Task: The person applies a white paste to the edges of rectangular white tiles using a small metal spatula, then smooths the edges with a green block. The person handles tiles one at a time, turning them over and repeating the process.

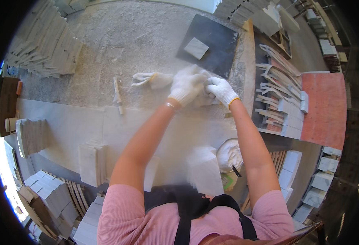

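Note:
Both my hands wear white knit work gloves and meet over a dusty grey worktable (93, 53). My left hand (187, 83) has its fingers curled in, and haze softens its outline. Close against it, my right hand (221, 89) is closed with the fingertips pinched together; a yellow band edges its cuff. A pale, crumpled thing (206, 99) shows just below and between the hands, too blurred to name. Left of my left hand lies a loose white glove (159, 80) on the table. Farther left rests a narrow whitish tool (117, 96).
Beyond the hands, a small marble tile (196, 48) lies on a dark board (218, 34). Tall tile stacks (44, 45) stand at far left; more tile stacks (93, 163) line the near edge. A bowl of white material (229, 155) sits near my right forearm. Thin strips (275, 87) lie at right.

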Demonstrator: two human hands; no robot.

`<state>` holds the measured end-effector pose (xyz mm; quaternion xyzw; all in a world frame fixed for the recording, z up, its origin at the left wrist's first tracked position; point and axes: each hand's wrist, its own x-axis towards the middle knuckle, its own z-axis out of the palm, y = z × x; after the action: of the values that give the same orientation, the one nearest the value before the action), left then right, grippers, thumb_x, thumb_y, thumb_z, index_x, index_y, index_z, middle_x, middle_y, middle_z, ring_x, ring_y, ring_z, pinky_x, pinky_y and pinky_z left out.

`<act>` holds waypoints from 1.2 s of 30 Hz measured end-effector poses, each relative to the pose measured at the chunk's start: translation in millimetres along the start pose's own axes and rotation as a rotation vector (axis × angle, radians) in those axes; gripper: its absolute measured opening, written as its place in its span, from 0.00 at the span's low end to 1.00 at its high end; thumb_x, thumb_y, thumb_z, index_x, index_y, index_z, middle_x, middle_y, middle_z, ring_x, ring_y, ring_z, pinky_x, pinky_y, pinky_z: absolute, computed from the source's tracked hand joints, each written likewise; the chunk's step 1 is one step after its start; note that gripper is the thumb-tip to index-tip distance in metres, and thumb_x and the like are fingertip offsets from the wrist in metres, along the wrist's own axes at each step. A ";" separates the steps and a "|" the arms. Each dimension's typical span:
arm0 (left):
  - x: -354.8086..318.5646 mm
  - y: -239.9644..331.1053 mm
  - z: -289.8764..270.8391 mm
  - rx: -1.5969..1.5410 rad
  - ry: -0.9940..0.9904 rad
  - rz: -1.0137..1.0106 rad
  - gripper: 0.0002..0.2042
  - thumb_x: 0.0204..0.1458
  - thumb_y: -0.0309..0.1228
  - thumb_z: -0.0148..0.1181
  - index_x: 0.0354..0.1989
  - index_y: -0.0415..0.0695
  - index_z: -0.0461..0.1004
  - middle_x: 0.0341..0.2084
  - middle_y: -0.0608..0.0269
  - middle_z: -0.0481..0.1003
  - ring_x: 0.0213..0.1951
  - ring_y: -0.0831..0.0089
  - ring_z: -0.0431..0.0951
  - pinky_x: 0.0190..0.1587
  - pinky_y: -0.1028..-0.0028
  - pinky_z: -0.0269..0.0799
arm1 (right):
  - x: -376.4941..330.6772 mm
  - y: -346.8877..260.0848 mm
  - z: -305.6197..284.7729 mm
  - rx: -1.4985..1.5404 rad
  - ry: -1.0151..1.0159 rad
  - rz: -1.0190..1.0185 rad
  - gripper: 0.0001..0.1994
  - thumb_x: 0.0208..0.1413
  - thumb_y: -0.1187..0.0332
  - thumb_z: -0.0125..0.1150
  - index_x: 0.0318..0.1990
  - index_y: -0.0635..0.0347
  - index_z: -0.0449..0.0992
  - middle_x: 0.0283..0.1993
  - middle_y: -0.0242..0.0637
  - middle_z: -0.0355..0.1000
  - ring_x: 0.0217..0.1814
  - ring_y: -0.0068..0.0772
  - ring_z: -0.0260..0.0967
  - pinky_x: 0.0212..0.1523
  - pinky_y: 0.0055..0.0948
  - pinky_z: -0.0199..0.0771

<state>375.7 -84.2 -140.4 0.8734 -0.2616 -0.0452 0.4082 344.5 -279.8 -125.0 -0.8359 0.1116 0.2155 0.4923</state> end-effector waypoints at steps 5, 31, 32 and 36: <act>0.1 -2.6 19.8 0.199 0.186 0.050 0.09 0.52 0.37 0.64 0.41 0.61 0.84 0.47 0.63 0.77 0.51 0.58 0.78 0.51 0.58 0.73 | 1.4 -7.9 3.8 -0.300 0.045 0.009 0.21 0.57 0.70 0.59 0.59 0.56 0.80 0.52 0.44 0.80 0.52 0.40 0.77 0.54 0.35 0.76; 0.2 -24.3 38.6 0.075 0.355 0.108 0.14 0.52 0.32 0.62 0.47 0.56 0.84 0.50 0.56 0.79 0.54 0.54 0.77 0.56 0.56 0.70 | 18.0 -0.9 17.6 -0.312 0.203 -0.103 0.14 0.59 0.58 0.65 0.42 0.60 0.82 0.39 0.50 0.81 0.38 0.45 0.78 0.42 0.41 0.78; -1.9 -25.8 40.3 0.050 0.354 0.095 0.15 0.52 0.31 0.61 0.48 0.55 0.83 0.51 0.55 0.79 0.55 0.53 0.77 0.57 0.55 0.70 | 20.0 0.5 24.5 -0.442 0.238 -0.109 0.15 0.59 0.58 0.63 0.43 0.60 0.82 0.41 0.54 0.81 0.41 0.50 0.79 0.45 0.43 0.78; -8.9 -27.6 39.1 0.027 0.324 0.101 0.15 0.58 0.32 0.61 0.53 0.57 0.82 0.55 0.63 0.78 0.54 0.53 0.76 0.58 0.55 0.71 | 24.2 4.1 33.7 -0.561 0.320 -0.028 0.17 0.61 0.57 0.58 0.48 0.60 0.80 0.50 0.60 0.79 0.55 0.64 0.76 0.55 0.50 0.76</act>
<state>368.2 -92.1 -187.8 0.8603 -0.2367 0.1202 0.4352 355.7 -251.8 -153.7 -0.9638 0.1122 0.0971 0.2217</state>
